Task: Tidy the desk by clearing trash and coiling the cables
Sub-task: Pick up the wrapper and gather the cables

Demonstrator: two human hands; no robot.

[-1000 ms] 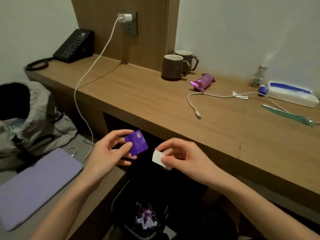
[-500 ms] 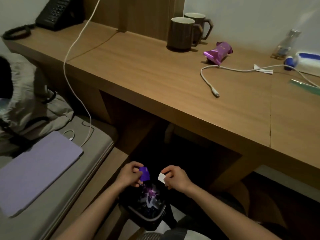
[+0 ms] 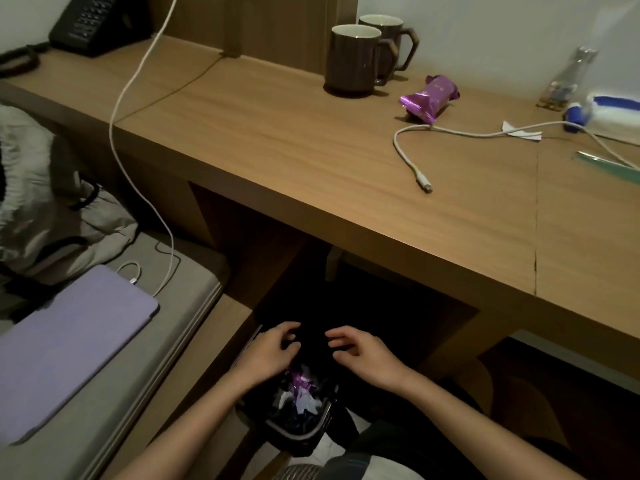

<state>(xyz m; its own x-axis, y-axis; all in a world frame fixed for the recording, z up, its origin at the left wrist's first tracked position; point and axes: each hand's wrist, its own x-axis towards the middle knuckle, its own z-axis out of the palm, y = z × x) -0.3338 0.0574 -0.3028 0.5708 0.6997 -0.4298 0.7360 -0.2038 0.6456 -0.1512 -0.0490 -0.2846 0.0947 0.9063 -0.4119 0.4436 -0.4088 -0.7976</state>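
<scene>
Setting: dim room with a pale wall; a wooden tabletop (image 3: 311,150) spanned it above a dark recess.
Hands: left hand (image 3: 273,355) and right hand (image 3: 363,356) hovered side by side, fingers loose and spread, neither holding anything.
Bin (image 3: 298,436): stood on the floor directly beneath both hands, with purple and white scraps (image 3: 301,388) inside; the pose suited a drop into it.
Remaining trash: purple wrapper (image 3: 429,98) near the mugs (image 3: 353,60); paper scrap (image 3: 519,131) touching the cable further right.
Cables: white cable (image 3: 412,157) lay uncoiled on the tabletop, plug end free; charger cable (image 3: 138,98) hung over the edge to a tablet (image 3: 65,348) on the cushion.
Progress: judged partial; coiling not begun.
Background: telephone (image 3: 90,22), bottle (image 3: 564,81), tissue pack (image 3: 613,109).
</scene>
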